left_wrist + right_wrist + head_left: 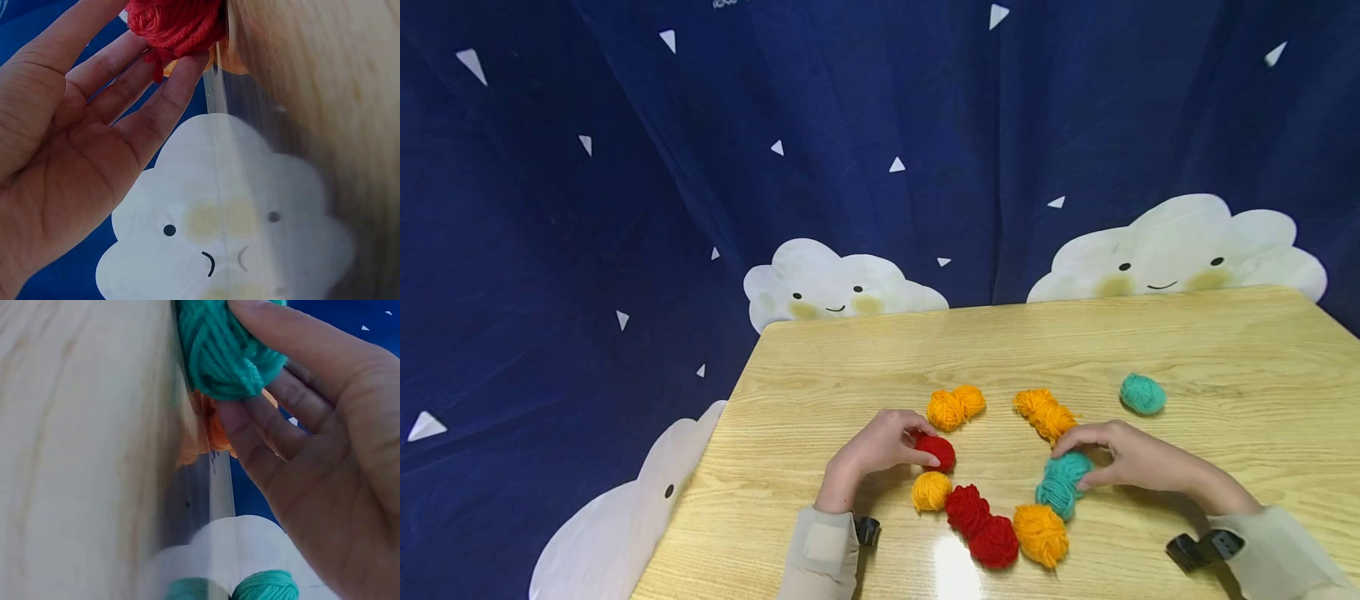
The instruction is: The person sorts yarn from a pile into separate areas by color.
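Note:
In the head view, my left hand (887, 442) holds a red yarn ball (938, 453) between thumb and fingers at the left side of a ring of yarn balls. The same red ball (178, 25) fills the top of the left wrist view, with a short loose strand hanging from it. Across the ring, my right hand (1123, 454) grips teal yarn (1060, 487), thumb on the near side and fingers on the far side. Close up, this teal yarn (225, 353) sits low against the tabletop. A small orange ball (932, 492) lies just below the red one.
On the wooden table (850, 358), two red balls (981, 525) and a larger orange ball (1041, 535) form the near side. Orange yarn lies at the far left (955, 407) and far right (1045, 412). A separate teal ball (1143, 393) is farther right. A blue cloud-patterned curtain (865, 100) hangs behind.

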A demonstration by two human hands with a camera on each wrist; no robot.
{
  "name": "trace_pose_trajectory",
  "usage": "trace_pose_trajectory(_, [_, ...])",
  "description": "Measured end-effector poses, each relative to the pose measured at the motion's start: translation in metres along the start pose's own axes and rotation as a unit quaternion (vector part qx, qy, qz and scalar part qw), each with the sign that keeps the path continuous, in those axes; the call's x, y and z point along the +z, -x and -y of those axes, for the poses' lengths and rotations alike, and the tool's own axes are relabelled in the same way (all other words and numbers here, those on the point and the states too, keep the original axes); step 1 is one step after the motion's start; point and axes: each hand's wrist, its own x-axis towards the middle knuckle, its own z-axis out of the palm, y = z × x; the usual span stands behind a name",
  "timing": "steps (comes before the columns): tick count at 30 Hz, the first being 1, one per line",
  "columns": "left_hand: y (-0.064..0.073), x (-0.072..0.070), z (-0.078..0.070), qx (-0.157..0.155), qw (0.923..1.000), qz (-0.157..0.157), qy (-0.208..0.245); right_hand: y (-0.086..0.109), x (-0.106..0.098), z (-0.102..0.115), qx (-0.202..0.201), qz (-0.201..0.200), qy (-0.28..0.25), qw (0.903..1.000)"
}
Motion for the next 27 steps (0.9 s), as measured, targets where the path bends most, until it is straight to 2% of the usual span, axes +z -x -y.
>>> trace_pose_trajectory(6, [0.000,0.000,0.000,0.002,1.0000,0.000,0.000,0.001,-0.002,-0.002,-0.014,-0.003,-0.046,0.9988])
trace_pose_trajectory(18, [0.001,0.000,-0.001,-0.002,1.0000,0.001,0.000,0.005,-0.004,-0.001,0.007,-0.038,-0.051,0.9979])
trace_pose_trajectory(27, [0.000,0.000,0.000,-0.007,1.0000,0.002,-0.006,0.011,-0.007,-0.002,0.001,-0.046,-0.056,0.9974])
